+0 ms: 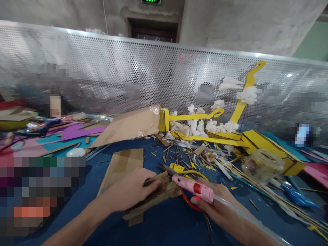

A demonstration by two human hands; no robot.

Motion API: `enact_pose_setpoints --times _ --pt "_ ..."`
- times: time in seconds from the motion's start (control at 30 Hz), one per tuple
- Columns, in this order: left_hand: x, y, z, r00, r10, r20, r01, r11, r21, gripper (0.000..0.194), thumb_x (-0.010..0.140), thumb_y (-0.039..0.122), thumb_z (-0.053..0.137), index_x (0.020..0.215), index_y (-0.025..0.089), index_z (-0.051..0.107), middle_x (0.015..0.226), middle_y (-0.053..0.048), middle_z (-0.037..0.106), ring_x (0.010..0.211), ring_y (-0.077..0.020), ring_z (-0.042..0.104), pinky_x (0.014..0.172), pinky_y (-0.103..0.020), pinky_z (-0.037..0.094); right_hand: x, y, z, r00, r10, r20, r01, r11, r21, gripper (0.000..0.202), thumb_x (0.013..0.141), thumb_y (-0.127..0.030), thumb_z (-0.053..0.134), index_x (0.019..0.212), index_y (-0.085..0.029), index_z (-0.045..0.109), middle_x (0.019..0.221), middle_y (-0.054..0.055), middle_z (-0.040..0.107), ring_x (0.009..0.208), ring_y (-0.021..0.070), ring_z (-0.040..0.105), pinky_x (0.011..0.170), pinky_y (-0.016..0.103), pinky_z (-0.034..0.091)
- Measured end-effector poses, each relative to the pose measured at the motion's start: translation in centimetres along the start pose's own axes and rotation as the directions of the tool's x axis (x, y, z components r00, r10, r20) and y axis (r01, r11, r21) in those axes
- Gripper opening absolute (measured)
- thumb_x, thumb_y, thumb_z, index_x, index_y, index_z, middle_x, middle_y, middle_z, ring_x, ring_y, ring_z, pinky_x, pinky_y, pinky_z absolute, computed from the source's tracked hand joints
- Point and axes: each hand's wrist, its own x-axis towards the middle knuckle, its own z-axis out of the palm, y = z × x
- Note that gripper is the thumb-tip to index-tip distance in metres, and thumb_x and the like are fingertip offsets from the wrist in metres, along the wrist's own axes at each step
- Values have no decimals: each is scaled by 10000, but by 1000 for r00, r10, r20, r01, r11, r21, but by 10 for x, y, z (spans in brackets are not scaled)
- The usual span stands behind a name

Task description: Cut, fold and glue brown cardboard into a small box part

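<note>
My left hand (pixel 139 188) pinches a folded strip of brown cardboard (pixel 153 196), its fingers wrapped over the top edge. A flat cardboard piece (pixel 125 162) lies beneath and behind that hand. In my right hand (pixel 222 201) is a pink hot glue gun (pixel 192 187), its nozzle close to the cardboard's right end and a long clear glue stick (pixel 238 210) trailing from its back. Scissors (pixel 189 201) with red and yellow handles lie by the right fingers, partly covered by the gun; whether the fingers touch them I cannot tell.
Cardboard and yellow scraps (pixel 184 159) litter the blue tabletop (pixel 97 171). Behind stand a large cardboard panel (pixel 133 123), yellow cut-outs with white fluff (pixel 247 95) and a yellow box (pixel 271 147). A roll of clear tape (pixel 263 165) sits right. A perforated metal screen (pixel 102 68) borders the back.
</note>
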Motion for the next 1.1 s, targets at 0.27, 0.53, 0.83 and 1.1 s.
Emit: enact_pose_setpoints --times 0.27,0.53,0.83,1.1 --pt "0 0 0 1000 12 4 -12 1000 1 455 1020 502 417 724 203 592 712 -8 665 666 -175 573 592 -300 287 -1 0 -1 1000 -13 13 13 1000 15 326 1041 -491 503 1156 -282 726 964 42 788 843 235 729 727 304 569" --pt "1 -2 1 1000 17 1 -17 1000 2 465 1018 507 415 730 197 605 703 -14 655 660 -174 563 589 -305 279 -2 0 0 1000 0 15 0 1000 -2 323 1049 -482 490 1188 -272 692 1056 62 779 902 255 729 714 316 560" --pt "1 0 -1 1000 14 11 -14 1000 11 448 1021 493 414 711 203 558 684 1 628 652 -166 544 581 -294 282 -2 2 1 1000 17 -7 -17 1000 2 304 1040 -487 501 1117 -265 693 985 62 779 848 251 728 650 305 544" --pt "1 3 -2 1000 18 11 -18 999 30 445 1018 483 417 715 197 573 693 -4 638 652 -165 550 580 -302 274 -2 -2 -1 1000 1 7 -1 1000 12 315 1050 -485 491 1072 -256 705 963 49 767 842 226 710 696 287 533"
